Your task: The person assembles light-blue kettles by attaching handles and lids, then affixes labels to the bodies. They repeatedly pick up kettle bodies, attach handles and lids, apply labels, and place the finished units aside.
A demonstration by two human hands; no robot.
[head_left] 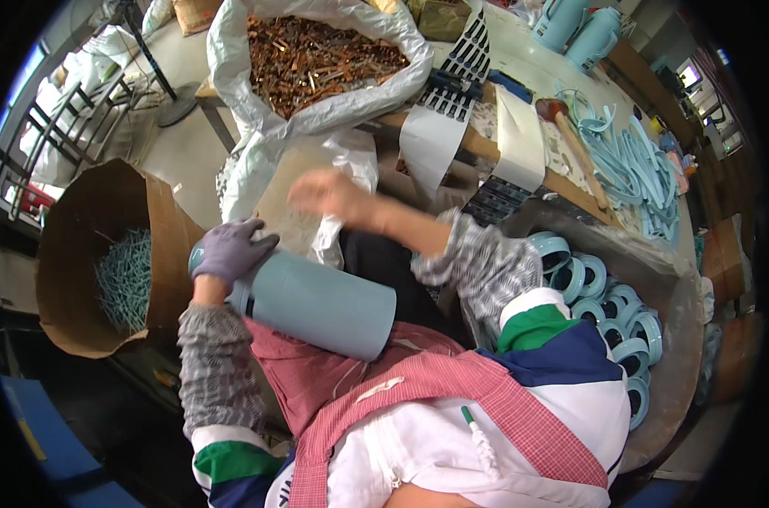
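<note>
Across my lap lies a light blue thermos flask [321,305], its broad base toward the right. My left hand [234,252], in a purple-grey glove, is closed around the flask's top end at the left. Glove and fingers partly hide that end. Beyond the flask, my bare right hand [333,196] is raised above it and smeared by motion, so its fingers cannot be made out. It is nearest to a white plastic bag [350,157] and the side of a large white sack [261,182].
The sack holds many copper-coloured metal pieces [325,63]. A brown drum [67,279] with thin blue strips stands left. At right, a bin [685,339] holds blue rings [589,275]. Label sheets [435,135], a mallet [575,144], blue straps [647,178] and flasks [594,41] lie beyond.
</note>
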